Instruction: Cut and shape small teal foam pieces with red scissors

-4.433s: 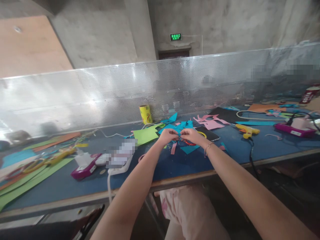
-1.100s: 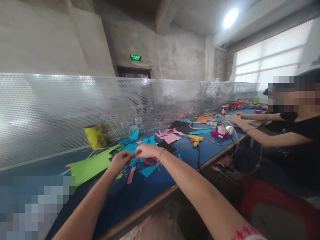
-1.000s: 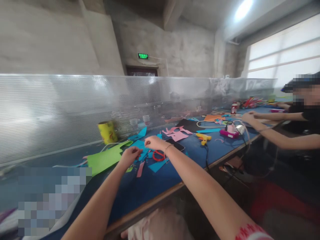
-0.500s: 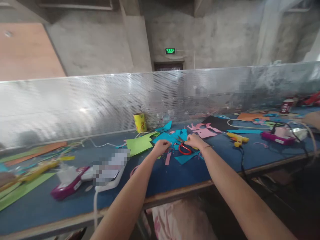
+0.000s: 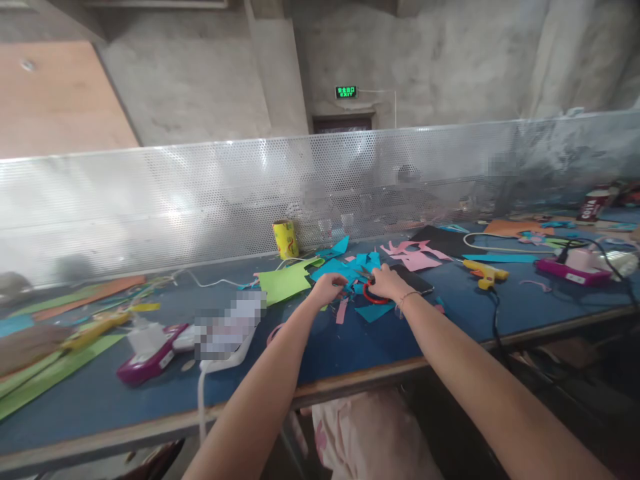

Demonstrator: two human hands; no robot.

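Note:
Scissors with red handles (image 5: 374,297) are among blue paper scraps in the middle of the table, their blades pointing away and to the left. My right hand (image 5: 389,283) is closed at the handles and covers part of them. My left hand (image 5: 329,291) is a little to the left, its fingers curled together beside the blue paper pieces (image 5: 332,269); what they pinch, if anything, is too small to make out. A pink paper strip (image 5: 342,311) lies between my hands on the near side. Beyond my right wrist lies a dark phone-like slab (image 5: 414,279).
Green paper (image 5: 284,287) and a yellow roll (image 5: 285,240) are to the left of centre. A yellow glue gun (image 5: 484,272) with a black cord lies right. Purple power strips (image 5: 150,357) stand on both sides. A perforated metal screen (image 5: 215,200) borders the far edge. Another person's hand (image 5: 35,347) is at far left.
My right hand has come closer to the scissors and now covers part of the red handles. The dark slab shows more clearly. The view has shifted slightly.

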